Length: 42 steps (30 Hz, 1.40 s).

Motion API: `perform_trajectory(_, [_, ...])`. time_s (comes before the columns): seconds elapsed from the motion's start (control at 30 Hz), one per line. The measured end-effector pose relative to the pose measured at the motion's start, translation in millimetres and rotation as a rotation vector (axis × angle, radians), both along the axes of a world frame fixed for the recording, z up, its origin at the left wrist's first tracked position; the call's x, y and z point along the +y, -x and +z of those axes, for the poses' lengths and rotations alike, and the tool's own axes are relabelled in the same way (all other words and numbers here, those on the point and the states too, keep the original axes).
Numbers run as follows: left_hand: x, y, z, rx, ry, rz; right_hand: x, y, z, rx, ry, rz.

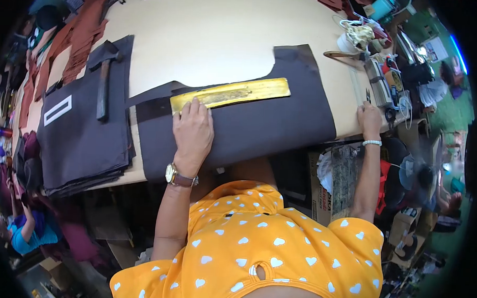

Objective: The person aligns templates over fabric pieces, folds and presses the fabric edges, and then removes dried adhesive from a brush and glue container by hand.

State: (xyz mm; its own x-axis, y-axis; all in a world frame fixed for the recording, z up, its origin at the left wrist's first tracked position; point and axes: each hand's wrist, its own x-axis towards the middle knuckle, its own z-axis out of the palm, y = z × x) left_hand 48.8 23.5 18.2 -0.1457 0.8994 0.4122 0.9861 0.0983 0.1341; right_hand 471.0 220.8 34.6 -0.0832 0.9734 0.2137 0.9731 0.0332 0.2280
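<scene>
Dark, nearly black fabric (239,132) lies across the table in front of me. On it rests a long yellow strip (251,94) with a worn, darker patch in its middle; I cannot tell its material. My left hand (193,130) lies flat on the fabric, fingers stretched out, fingertips touching the strip's left end. At the table's right edge, my right hand (370,121) is closed, with a small dark tip showing just above it. What its fingers hold is hidden.
A hammer (103,86) and a white rectangular frame (58,110) lie on a stack of dark fabric pieces (83,149) at left. A wooden-handled brush (342,55) and a white container (348,43) are at the upper right. Rust-coloured fabric (87,38) covers the far left.
</scene>
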Motion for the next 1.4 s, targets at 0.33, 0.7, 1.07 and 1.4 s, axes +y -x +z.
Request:
perform_trajectory(0.33, [2,10,5,-0.044,0.045,-0.062,8,3,-3,-0.038,-0.047,0.004])
perform_trajectory(0.7, [14,13,8,-0.104,0.035,-0.032,-26,33,25,0.952,-0.508,0.088])
perform_trajectory(1.07, [23,-2,18,-0.057,0.138,0.097,-33,88,40,1.594,-0.349,0.387])
perform_trajectory(1.4, [24,3,21,-0.136,0.109,0.080,-39,129,23,2.079,0.224,0.320])
